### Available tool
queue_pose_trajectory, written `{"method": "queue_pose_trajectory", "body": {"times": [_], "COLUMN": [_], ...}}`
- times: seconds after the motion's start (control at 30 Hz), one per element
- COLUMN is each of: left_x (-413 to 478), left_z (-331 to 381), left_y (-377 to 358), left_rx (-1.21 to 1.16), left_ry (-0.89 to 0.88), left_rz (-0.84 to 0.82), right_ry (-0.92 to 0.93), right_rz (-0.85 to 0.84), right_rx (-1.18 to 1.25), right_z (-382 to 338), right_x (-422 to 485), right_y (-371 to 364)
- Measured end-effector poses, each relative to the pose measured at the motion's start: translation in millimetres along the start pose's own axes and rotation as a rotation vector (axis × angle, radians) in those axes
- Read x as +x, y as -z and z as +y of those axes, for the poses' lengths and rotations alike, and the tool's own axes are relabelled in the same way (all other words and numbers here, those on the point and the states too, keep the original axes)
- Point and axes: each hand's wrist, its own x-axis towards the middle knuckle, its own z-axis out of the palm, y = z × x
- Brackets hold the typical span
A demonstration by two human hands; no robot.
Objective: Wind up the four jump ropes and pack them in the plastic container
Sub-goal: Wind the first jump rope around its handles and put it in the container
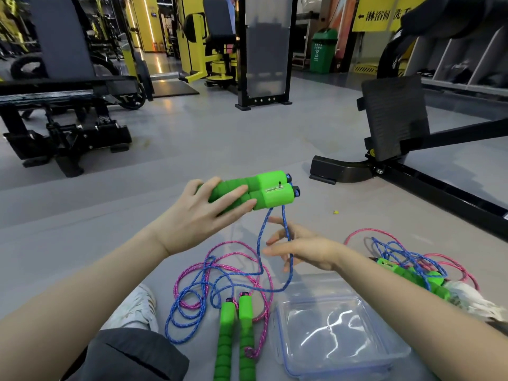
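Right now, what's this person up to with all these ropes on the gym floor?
A person sitting on the floor is tidying jump ropes. The left hand grips two green handles together; their blue rope hangs across the open right hand. A pink rope lies loose on the floor, a tangle of ropes sits at the right, and the clear container is empty.

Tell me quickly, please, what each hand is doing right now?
Left hand: grips the pair of green handles.
Right hand: open, fingers loose beside the blue rope, gripping nothing.
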Motion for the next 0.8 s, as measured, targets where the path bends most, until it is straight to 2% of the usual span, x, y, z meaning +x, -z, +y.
{"method": "queue_pose_trajectory", "body": {"times": [0.07,0.13,0.2,0.23,0.3,0.37,0.47,0.57,0.63,0.7,0.8], "left_x": [6.4,12.6,13.6,10.3,-2.5,-21.1,-43.6,-49.9,-45.3,-35.5,-17.1], "left_z": [2.9,5.8,2.5,-2.3,-13.9,-23.7,-29.3,-33.0,-31.6,-25.8,-19.4], "left_y": [2.3,4.6,6.0,6.3,6.7,6.9,6.0,4.7,2.3,-0.9,-4.2], "left_rx": [-0.002,0.001,0.029,0.055,0.107,0.137,0.181,0.208,0.224,0.221,0.216], "left_ry": [-0.001,0.001,0.004,-0.002,-0.012,-0.004,0.023,0.073,0.103,0.137,0.159], "left_rz": [0.034,0.055,0.059,0.053,0.020,-0.034,-0.097,-0.098,-0.072,-0.053,-0.059], "right_ry": [0.111,0.227,0.222,0.165,0.034,0.009,0.120,0.144,0.055,-0.081,-0.117], "right_rz": [0.073,0.027,-0.034,-0.017,0.164,0.469,0.848,0.987,0.939,0.760,0.518], "right_rx": [0.043,0.103,0.103,0.022,-0.331,-0.586,-0.567,-0.432,-0.269,-0.189,-0.455], "right_z": [-13.7,-23.2,-23.9,-20.5,-10.1,-10.6,-38.7,-60.4,-63.7,-60.2,-49.6], "right_x": [6.9,14.6,20.2,22.7,31.5,34.5,25.7,20.0,16.1,11.9,14.1], "right_y": [-2.9,-4.4,-7.7,-7.5,7.2,34.7,78.4,109.4,111.7,98.4,71.0]}}
